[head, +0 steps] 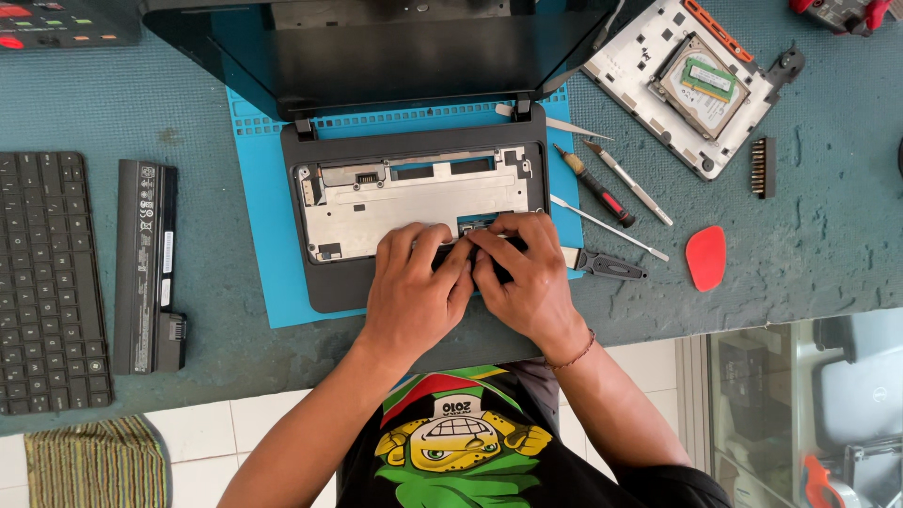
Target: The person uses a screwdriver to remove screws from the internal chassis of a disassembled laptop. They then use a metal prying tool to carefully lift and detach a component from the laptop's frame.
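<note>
Black plastic shows between the fingertips of both hands: the left hand (414,287) and the right hand (527,277) meet knuckle to knuckle over a small dark part (461,252) at the front edge of the laptop's (324,273) bare metal keyboard tray (414,202). Their fingers are curled together and pressed down on that part, though whether they pinch it or only push on it cannot be told, since the fingers cover most of it. It lies directly under the grip, at the seam where tray meets palm rest, near the base's front middle.

Judging by the spread, the laptop sits on a blue work mat (259,216) to keep it from sliding. Its removed keyboard (47,282) and battery (146,268) lie well apart by the table's left edge. Tools stay within reach on the right: a screwdriver (594,185), 2 metal picks (621,179), a red pry pick (705,257). A white bottom cover with its hard drive (691,85) rests at the far right corner.
</note>
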